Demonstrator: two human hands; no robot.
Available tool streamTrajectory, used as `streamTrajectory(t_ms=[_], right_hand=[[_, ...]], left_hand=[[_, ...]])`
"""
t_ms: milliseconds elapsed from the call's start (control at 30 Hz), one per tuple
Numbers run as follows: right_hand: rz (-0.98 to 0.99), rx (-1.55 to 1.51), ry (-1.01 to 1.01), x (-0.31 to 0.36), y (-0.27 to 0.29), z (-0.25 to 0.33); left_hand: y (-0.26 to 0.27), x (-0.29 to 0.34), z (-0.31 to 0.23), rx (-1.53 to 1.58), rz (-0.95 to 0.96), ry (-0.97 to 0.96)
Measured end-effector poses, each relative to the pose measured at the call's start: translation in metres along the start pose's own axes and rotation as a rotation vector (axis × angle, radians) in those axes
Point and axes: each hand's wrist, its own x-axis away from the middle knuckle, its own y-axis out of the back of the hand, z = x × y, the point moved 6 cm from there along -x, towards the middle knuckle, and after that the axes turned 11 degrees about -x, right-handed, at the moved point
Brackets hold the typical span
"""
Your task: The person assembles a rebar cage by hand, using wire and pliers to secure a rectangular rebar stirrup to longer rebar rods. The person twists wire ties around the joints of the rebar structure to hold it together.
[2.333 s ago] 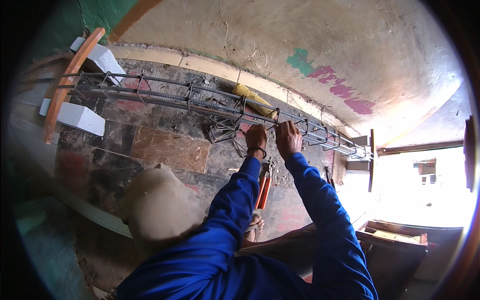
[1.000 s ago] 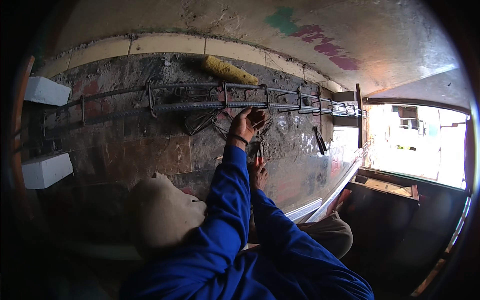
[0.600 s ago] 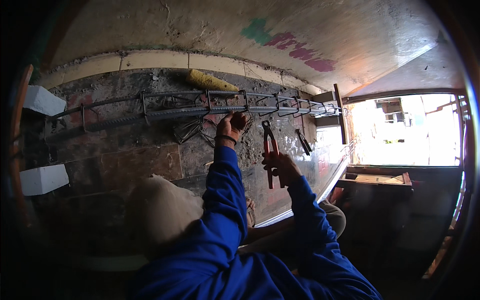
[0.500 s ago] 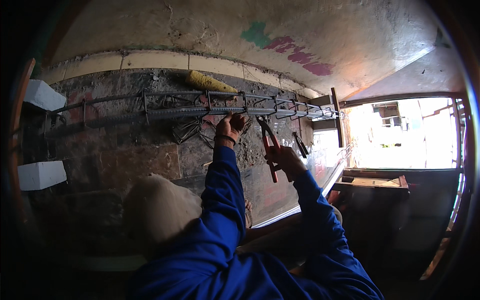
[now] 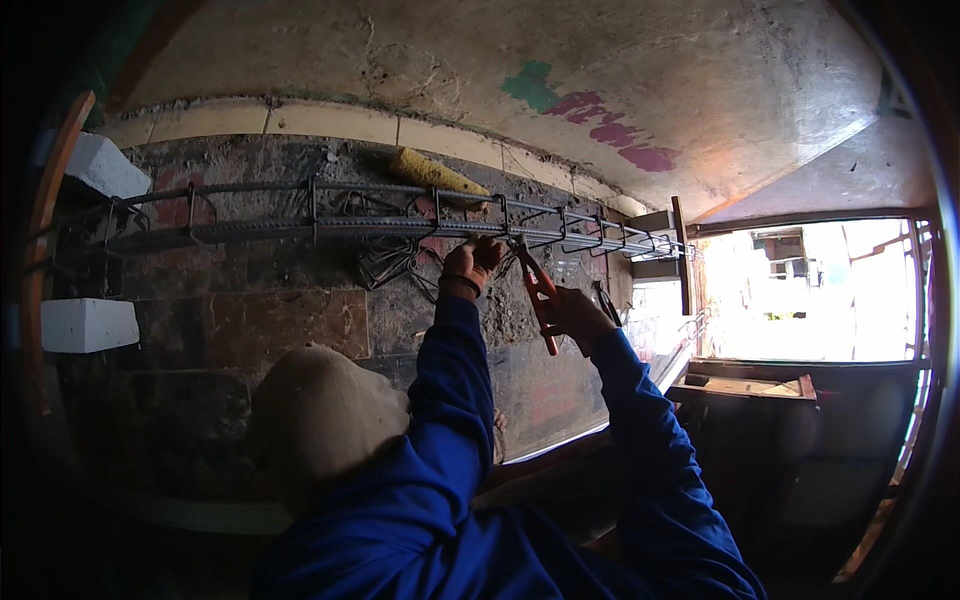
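Note:
A long cage of steel reinforcing bars (image 5: 372, 228) with square stirrups runs from left to right before me. My left hand (image 5: 472, 265) is at its lower bar, fingers curled together; what they pinch, if anything, is too small to see. My right hand (image 5: 582, 318) grips red-handled pincers (image 5: 541, 284), whose dark jaws reach the lower bar just right of my left hand. The handles stand somewhat apart. Whether the jaws bite on a tie wire cannot be seen. A tangle of dark bent wire (image 5: 388, 265) lies on the floor left of my left hand.
On the floor are a yellow tapered roll (image 5: 438, 176) behind the cage and a dark hand tool (image 5: 607, 302) right of the pincers. Two white blocks (image 5: 92, 326) (image 5: 108, 168) stand at the left. A wall (image 5: 450, 70) rises beyond; a bright opening (image 5: 800, 290) is at the right.
The pincers' jaws have come closer to my left hand and the bar. The view has shifted a little, so the cage sits slightly lower and further right.

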Motion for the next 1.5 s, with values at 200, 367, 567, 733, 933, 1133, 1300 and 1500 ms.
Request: streamTrajectory(t_ms=[200,367,567,733,933,1133,1300,1500], right_hand=[[0.011,-0.028,0.009,-0.001,-0.006,0.012],[-0.025,0.379,0.086,-0.014,0.010,-0.001],[0.202,-0.150,-0.153,0.006,-0.007,0.012],[0.248,0.005,-0.138,0.003,-0.004,0.018],[-0.293,1.059,0.231,0.037,-0.050,0.099],[-0.505,1.538,0.217,0.034,-0.031,0.117],[-0.297,1.315,0.246,0.016,0.030,0.067],[-0.224,1.184,0.411,-0.018,0.017,0.100]], left_hand=[[0.011,-0.012,0.002,0.027,-0.024,-0.001],[0.002,-0.007,0.005,0.031,-0.015,0.030],[-0.069,0.075,0.027,0.019,0.354,0.160],[-0.119,0.104,0.035,-0.047,0.557,0.108],[-0.103,0.070,0.031,-0.059,0.615,-0.100],[-0.022,0.041,0.028,0.136,0.085,-0.168],[-0.037,0.050,-0.008,-0.213,-0.420,-0.303],[0.016,-0.045,-0.028,-0.461,-0.390,-0.386]])
